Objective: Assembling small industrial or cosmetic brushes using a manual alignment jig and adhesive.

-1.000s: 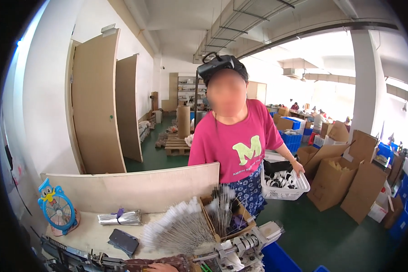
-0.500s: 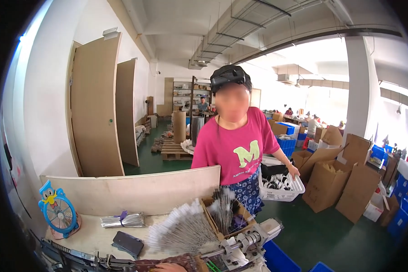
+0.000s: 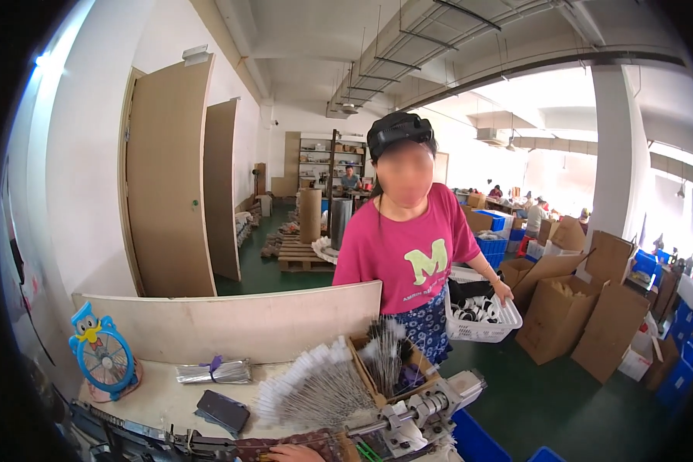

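Note:
Only the top of my right hand (image 3: 294, 453) shows at the lower edge. Its fingers point left and look stretched out, lying against a dark red patterned cloth (image 3: 250, 448); their undersides are cut off by the frame. My left hand is out of view. Just beyond the hand, many thin wire brushes with white bristles (image 3: 308, 385) lie fanned across the bench. More brushes stand in an open cardboard box (image 3: 368, 376). To the right of the hand is a metal machine with a shaft (image 3: 416, 412). A dark phone (image 3: 223, 410) lies on the bench to the left.
A bundle of metal rods (image 3: 231, 373) with a purple tie and a blue fan (image 3: 102, 362) stand further left, before a low board (image 3: 231, 322). Across the bench a person in a pink shirt (image 3: 408, 239) holds a white basket (image 3: 481, 329). Cardboard boxes (image 3: 550, 316) stand at right.
The whole view has shifted slightly, so the bench appears a little further right. The person in pink has turned the head and lowered it somewhat. My right hand stays on the cloth.

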`<state>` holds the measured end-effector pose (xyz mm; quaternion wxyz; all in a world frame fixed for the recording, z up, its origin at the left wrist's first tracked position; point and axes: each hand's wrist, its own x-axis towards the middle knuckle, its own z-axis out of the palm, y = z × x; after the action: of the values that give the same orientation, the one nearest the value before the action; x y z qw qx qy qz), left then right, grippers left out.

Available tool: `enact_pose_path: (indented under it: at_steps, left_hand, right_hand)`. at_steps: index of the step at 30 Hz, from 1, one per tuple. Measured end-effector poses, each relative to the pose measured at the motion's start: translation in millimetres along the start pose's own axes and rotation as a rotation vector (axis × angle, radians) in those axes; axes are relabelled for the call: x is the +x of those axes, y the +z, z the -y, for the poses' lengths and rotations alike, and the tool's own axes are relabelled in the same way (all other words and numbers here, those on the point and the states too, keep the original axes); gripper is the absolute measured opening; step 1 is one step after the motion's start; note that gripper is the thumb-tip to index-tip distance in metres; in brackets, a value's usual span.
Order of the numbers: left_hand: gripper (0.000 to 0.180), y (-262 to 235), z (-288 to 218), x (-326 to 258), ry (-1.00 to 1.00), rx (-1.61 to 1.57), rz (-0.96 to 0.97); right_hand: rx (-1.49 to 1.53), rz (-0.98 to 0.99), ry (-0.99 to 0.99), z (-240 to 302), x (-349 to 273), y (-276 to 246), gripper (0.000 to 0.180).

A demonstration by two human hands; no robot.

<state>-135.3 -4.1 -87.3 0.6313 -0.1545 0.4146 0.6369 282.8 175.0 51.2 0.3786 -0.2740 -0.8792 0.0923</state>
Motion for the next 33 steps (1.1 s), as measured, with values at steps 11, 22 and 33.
enact_pose_path:
  at_steps: [11,22,33]
  left_hand:
    - [0.026,101.3,60.8,-83.6,0.54,0.229,-0.218]
    - [0.022,67.8,53.6,-36.1,0.653,0.053,-0.289]
    - [0.015,169.3,134.9,-126.8,0.646,0.335,-0.098]
  right_hand:
    - [-0.007,-0.014,-0.024,-0.9,-0.5,-1.6,0.027]
    - [-0.069,-0.036,-0.064,-3.6,-3.2,3.4,0.027]
    - [0.117,0.107,0.138,-0.3,8.2,-2.3,0.022]
